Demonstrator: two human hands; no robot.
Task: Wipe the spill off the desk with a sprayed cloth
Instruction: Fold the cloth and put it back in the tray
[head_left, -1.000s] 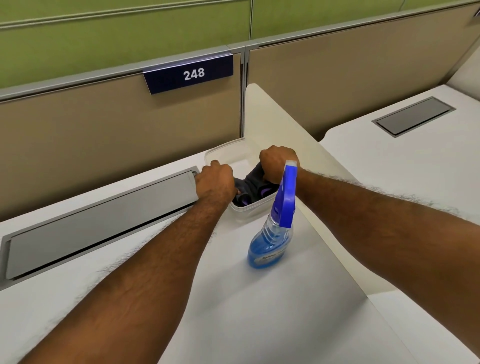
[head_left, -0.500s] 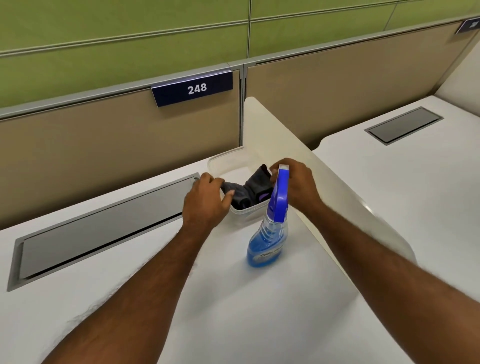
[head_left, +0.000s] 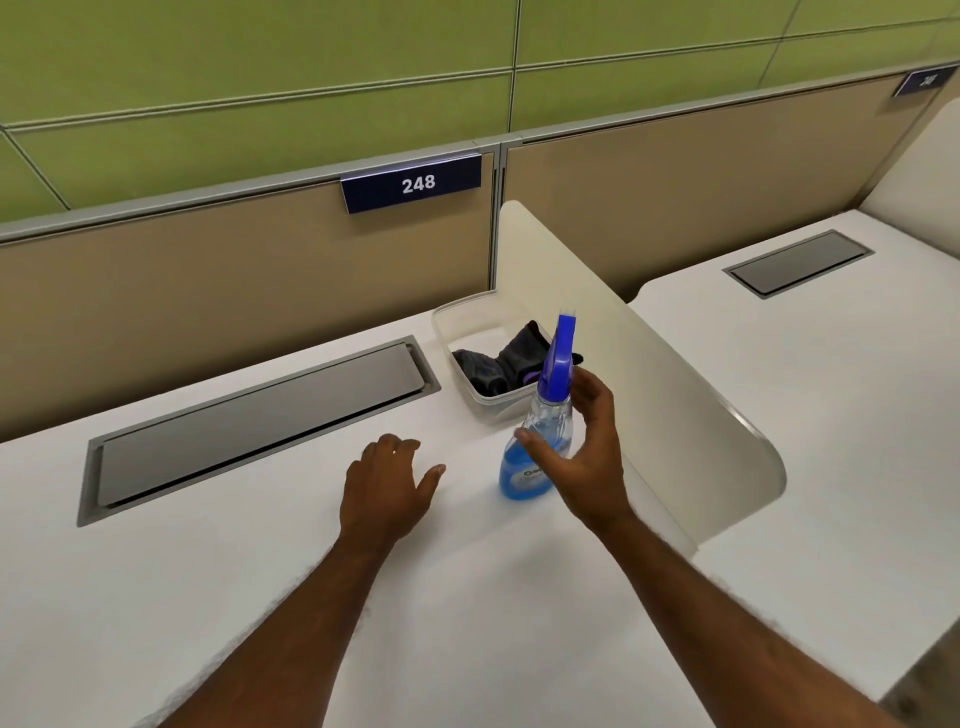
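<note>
Dark grey cloth (head_left: 511, 364) lies bunched in the clear plastic tub (head_left: 451, 332) at 12 o'clock on the white worktop (head_left: 467, 613). Left hand (head_left: 384, 491) rests flat at centre, fingers spread and empty. Right hand (head_left: 589, 457), fingers curled open, cups the blue-liquid spray bottle (head_left: 540, 441) without closing on it.

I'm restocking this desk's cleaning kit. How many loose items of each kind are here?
spray bottle: 1
clear plastic tub: 1
dark cloth, bundled in the tub: 1, as far as shows
Total: 3
</note>
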